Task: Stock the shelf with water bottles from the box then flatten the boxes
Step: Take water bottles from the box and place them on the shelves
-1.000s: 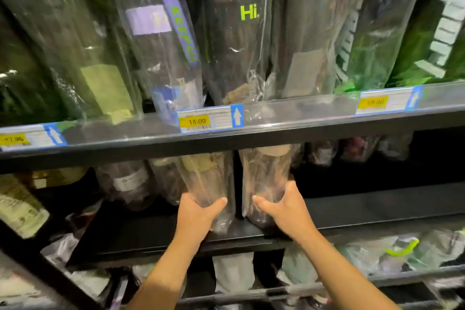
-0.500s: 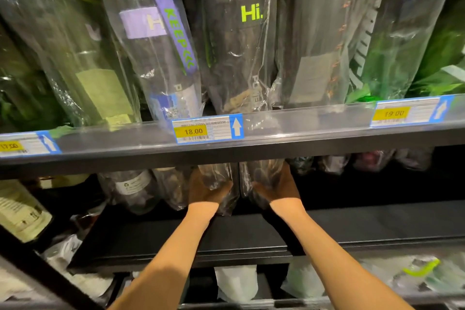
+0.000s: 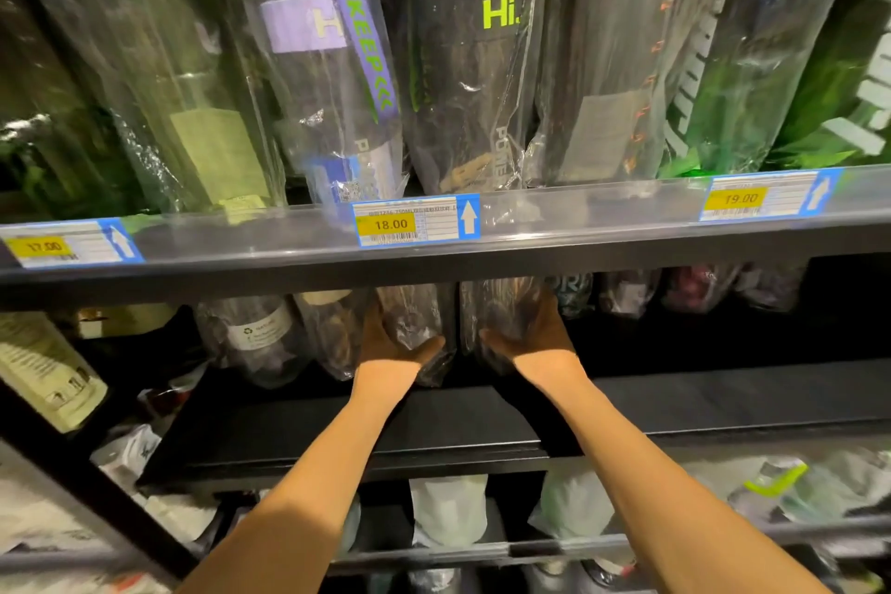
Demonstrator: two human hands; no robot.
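- Head view: the left hand (image 3: 388, 343) is gripping the base of the left bottle (image 3: 415, 311), a dark water bottle in a clear plastic sleeve, with its thumb curling across the front
- The right hand (image 3: 534, 336) is gripping the right bottle (image 3: 497, 309) in the same way, its thumb pointing inward along the bottom
- Both bottles are standing just beside each other towards the back of the middle shelf (image 3: 313, 434), their tops hiding behind the upper shelf rail (image 3: 602, 251)
- The two hands are working apart, each clamping its own bottle, in the shade under that rail
- More wrapped bottles are standing to either side on the same shelf, among them one with a recycling label (image 3: 260, 333)
- On the rail, a price tag reading 18.00 (image 3: 415, 222) is sitting above the hands, with a 17.00 tag (image 3: 62, 247) at the left and a 19.00 tag (image 3: 766, 198) at the right
- Above, a bottle marked "Hi." (image 3: 475, 77) and a bottle with a purple strap (image 3: 323, 77) are leaning in their sleeves
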